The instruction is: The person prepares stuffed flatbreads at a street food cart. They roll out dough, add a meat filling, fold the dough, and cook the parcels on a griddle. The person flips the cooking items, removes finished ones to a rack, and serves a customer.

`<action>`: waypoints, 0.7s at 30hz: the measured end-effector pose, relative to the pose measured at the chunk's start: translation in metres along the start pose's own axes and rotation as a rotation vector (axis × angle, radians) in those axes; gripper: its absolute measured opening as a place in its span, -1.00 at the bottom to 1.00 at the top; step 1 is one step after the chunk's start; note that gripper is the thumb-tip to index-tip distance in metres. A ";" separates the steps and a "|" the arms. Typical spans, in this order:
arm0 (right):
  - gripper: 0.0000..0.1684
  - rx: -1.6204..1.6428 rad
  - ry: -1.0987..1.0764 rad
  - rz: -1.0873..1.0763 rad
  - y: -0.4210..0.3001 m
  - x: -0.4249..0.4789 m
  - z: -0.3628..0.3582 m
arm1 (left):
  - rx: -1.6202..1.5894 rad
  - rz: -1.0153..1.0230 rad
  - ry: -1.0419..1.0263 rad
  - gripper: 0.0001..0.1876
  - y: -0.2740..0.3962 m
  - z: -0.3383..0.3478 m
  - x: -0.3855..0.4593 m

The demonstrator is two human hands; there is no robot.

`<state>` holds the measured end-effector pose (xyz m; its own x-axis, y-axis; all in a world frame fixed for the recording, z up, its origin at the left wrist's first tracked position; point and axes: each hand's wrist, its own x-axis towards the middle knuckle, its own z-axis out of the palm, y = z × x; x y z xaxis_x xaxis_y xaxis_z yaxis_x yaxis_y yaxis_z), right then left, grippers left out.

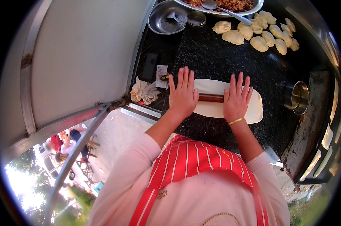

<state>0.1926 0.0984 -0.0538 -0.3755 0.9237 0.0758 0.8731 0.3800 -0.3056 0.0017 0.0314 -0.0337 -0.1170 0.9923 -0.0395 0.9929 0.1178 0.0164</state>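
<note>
A dark brown wooden rolling pin [211, 97] lies crosswise on a flat, pale sheet of dough [208, 109]. My left hand [183, 94] rests flat over the pin's left end, fingers stretched forward. Over its right end lies my right hand [237, 99], with the palm down and fingers straight and slightly spread. Neither hand's fingers curl around the pin, and both ends are hidden under the palms. The dough reaches past my right hand on the right side. Beneath it is a black speckled stone countertop [207, 59].
Several dough pieces [258, 43] sit at the far right, near a metal basin of reddish filling [229, 5] with a spoon. A steel bowl [167, 19] and round lidded tin [196, 18] stand far left. Nearer are a crumpled cloth [145, 90], a banknote [161, 76] and an oil cup [299, 98].
</note>
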 end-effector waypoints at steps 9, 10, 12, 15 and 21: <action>-0.28 0.014 0.058 -0.017 0.016 0.050 0.003 | 0.006 -0.013 0.120 -0.31 0.003 0.004 0.051; -0.28 -0.006 0.003 -0.026 0.019 0.037 0.006 | -0.009 -0.010 0.060 -0.31 0.007 0.005 0.040; -0.29 0.027 0.016 -0.032 0.023 0.043 0.010 | -0.035 0.007 0.151 -0.30 0.004 0.006 0.068; -0.31 -0.011 0.213 -0.004 0.017 0.096 0.011 | -0.039 -0.039 0.342 -0.29 -0.012 0.004 0.106; -0.35 0.201 0.102 -0.203 0.027 0.002 0.021 | -0.114 0.036 0.188 -0.24 0.001 0.002 0.016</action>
<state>0.2090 0.1093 -0.0824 -0.4943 0.8337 0.2461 0.7003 0.5497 -0.4555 0.0007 0.0474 -0.0364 -0.0943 0.9842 0.1499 0.9889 0.0752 0.1281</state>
